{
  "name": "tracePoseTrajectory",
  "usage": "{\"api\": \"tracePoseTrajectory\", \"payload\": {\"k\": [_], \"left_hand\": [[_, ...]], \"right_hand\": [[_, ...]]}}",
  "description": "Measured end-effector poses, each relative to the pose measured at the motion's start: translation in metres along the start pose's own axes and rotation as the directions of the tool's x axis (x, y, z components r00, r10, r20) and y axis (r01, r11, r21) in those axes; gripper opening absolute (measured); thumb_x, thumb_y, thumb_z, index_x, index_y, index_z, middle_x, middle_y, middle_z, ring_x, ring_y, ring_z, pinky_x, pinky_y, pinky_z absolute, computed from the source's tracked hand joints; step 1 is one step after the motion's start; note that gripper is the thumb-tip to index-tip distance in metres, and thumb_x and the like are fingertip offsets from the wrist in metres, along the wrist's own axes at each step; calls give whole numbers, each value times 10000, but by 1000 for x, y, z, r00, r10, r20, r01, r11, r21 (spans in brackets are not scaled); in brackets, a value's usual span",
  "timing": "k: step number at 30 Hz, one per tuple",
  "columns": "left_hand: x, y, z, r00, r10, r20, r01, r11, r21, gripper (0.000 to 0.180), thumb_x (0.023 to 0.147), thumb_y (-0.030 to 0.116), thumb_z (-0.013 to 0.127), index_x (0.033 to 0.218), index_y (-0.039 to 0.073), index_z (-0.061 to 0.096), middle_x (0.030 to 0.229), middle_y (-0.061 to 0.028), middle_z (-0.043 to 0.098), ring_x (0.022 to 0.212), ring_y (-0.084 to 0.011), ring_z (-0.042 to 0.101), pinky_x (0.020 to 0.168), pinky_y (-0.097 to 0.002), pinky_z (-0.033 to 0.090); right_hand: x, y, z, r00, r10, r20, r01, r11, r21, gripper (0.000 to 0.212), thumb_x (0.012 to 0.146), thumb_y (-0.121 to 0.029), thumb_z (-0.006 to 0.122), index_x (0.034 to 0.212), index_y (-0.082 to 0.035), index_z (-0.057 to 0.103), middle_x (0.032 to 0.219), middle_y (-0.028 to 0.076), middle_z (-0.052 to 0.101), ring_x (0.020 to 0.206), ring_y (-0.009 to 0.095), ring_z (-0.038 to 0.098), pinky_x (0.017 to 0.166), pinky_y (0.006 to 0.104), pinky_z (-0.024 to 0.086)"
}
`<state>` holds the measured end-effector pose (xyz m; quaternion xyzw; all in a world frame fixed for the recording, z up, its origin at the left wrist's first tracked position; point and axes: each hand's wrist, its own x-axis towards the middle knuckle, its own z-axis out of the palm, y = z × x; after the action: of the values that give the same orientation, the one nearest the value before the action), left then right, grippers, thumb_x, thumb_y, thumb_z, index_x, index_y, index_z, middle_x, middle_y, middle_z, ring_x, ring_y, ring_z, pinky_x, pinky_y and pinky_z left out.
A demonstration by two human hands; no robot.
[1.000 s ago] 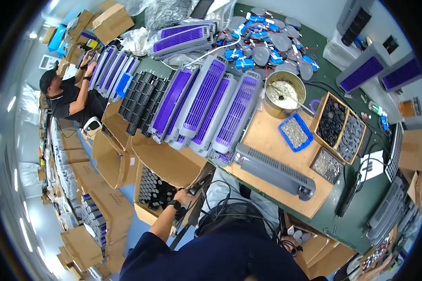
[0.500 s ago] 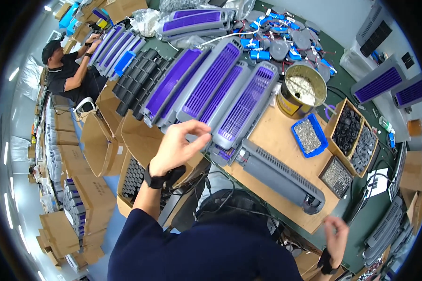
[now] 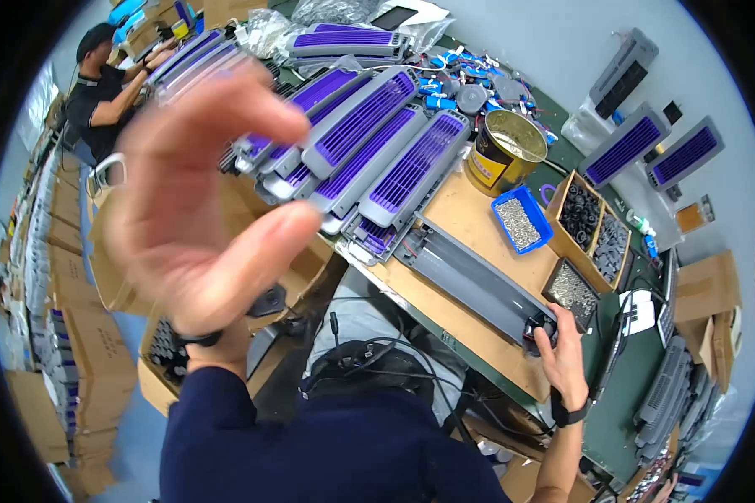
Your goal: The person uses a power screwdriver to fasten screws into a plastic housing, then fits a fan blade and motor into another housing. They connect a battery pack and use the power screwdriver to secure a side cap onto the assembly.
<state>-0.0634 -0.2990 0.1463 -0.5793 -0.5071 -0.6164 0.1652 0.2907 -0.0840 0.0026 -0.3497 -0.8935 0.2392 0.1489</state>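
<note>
A long grey plastic housing (image 3: pixel 476 275) lies slantwise on the brown board at the bench's front. At its near right end sits a small black part (image 3: pixel 535 332). My right hand (image 3: pixel 564 352) grips that end, with thumb and fingers around it next to the black part. My left hand (image 3: pixel 201 210) is raised close to the camera, blurred. Its thumb and fingers are curved apart, with nothing between them. Beyond it, several grey casings with purple grilles (image 3: pixel 415 163) are stacked side by side, the nearest beside the housing's far end.
Behind the board (image 3: pixel 449 201) stand a tin can (image 3: pixel 502 155), a blue tray of small metal pieces (image 3: pixel 522 220) and a wooden box of black and grey parts (image 3: pixel 580 214). Blue-wrapped parts with wires (image 3: pixel 470 96) heap farther back. A co-worker (image 3: pixel 101 88) works at far left.
My left hand has risen toward the camera. My right hand has moved from beside the bench edge onto the housing's near right end. The housing appears turned, showing more of its smooth inside.
</note>
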Motion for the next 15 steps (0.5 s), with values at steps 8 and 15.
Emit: {"api": "tracePoseTrajectory", "payload": {"k": [8,15], "left_hand": [[-26,34,-70,976,216,22,-217,971,99,743,809,243,701,1418,-4,355,1288,-231,505,1182,-337,528,1010,-450,423],[34,-14,-83,872,489,20,-483,853,197,791,817,268,718,1457,56,306,1363,-230,449,1241,-353,483,1049,-463,388]], "right_hand": [[-12,8,3,998,-11,-58,10,1000,-8,285,950,-133,544,1188,22,535,1044,215,616,950,340,615,844,375,472],[-13,30,13,994,111,-17,-109,990,94,278,954,-185,549,1145,15,580,821,163,635,750,229,611,720,337,483]]}}
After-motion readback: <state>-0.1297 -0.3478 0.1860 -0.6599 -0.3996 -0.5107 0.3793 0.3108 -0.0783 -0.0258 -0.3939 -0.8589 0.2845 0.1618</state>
